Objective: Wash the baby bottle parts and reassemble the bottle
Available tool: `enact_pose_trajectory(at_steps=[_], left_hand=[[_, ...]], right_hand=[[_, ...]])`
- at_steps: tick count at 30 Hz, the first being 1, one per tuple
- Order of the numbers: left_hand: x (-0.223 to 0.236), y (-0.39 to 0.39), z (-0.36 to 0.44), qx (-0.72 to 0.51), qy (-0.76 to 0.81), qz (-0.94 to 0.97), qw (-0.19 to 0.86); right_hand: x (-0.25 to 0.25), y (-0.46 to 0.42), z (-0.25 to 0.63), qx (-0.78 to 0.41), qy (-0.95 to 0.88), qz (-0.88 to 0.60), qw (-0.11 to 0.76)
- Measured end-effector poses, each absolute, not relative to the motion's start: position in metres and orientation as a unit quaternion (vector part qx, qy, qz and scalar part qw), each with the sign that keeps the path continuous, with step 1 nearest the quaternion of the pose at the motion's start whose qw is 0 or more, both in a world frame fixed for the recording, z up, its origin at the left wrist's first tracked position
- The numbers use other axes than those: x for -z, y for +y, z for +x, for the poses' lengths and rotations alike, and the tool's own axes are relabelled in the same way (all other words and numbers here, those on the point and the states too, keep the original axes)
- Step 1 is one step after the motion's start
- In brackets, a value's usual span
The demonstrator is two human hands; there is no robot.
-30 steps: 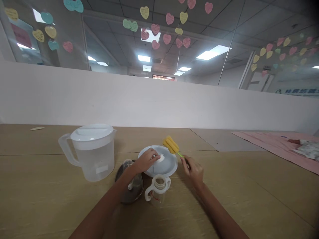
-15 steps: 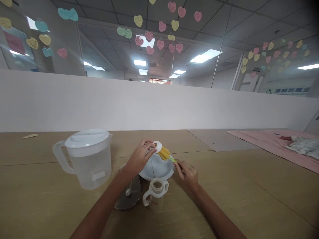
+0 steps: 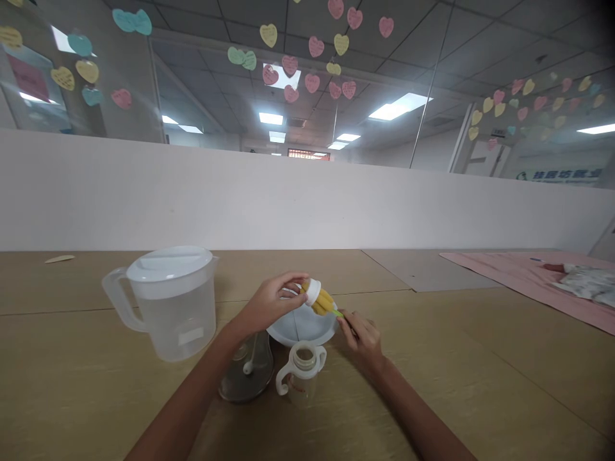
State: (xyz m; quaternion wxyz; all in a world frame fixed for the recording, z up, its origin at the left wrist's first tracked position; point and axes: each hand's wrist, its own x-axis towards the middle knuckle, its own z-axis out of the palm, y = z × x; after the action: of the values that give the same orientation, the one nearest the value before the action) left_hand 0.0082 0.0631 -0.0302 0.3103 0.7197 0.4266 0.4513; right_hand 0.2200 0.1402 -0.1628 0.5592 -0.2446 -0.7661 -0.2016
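Note:
My left hand [image 3: 276,299] grips a white bottle collar [image 3: 313,292] between thumb and fingers. A yellow sponge bottle brush [image 3: 323,303] runs through the collar, its tip showing on the far side near my left fingers. My right hand [image 3: 361,334] is closed around the brush's green handle [image 3: 339,314]. Both are held above a white bowl [image 3: 288,333]. In front of the bowl stands an uncapped clear baby bottle [image 3: 303,374] with two white side handles. Left of it, a dark tray [image 3: 245,381] carries a small white-tipped straw piece [image 3: 248,367], partly hidden by my left forearm.
A lidded clear plastic pitcher [image 3: 175,307] holding water stands to the left. A pink cloth [image 3: 523,275] with patterned fabric [image 3: 589,282] lies at the far right. Behind the table rises a white partition [image 3: 288,205] with glass above.
The brush has gone further through the collar, so the yellow sponge now shows on both sides. My left hand has shifted slightly right and turned the collar.

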Motion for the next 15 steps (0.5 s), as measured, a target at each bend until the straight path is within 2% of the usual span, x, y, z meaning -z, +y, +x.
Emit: enact_pose_trajectory(at_steps=[6, 11, 15], left_hand=[[0.027, 0.056, 0.014, -0.409, 0.466, 0.754, 0.215], [0.027, 0.06, 0.011, -0.396, 0.508, 0.762, 0.062], [0.013, 0.052, -0.008, -0.309, 0.61, 0.729, -0.031]], right_hand=[[0.162, 0.14, 0.222, 0.209, -0.773, -0.241, 0.548], [0.159, 0.142, 0.223, 0.218, -0.778, -0.268, 0.524], [0.159, 0.144, 0.225, 0.223, -0.774, -0.29, 0.518]])
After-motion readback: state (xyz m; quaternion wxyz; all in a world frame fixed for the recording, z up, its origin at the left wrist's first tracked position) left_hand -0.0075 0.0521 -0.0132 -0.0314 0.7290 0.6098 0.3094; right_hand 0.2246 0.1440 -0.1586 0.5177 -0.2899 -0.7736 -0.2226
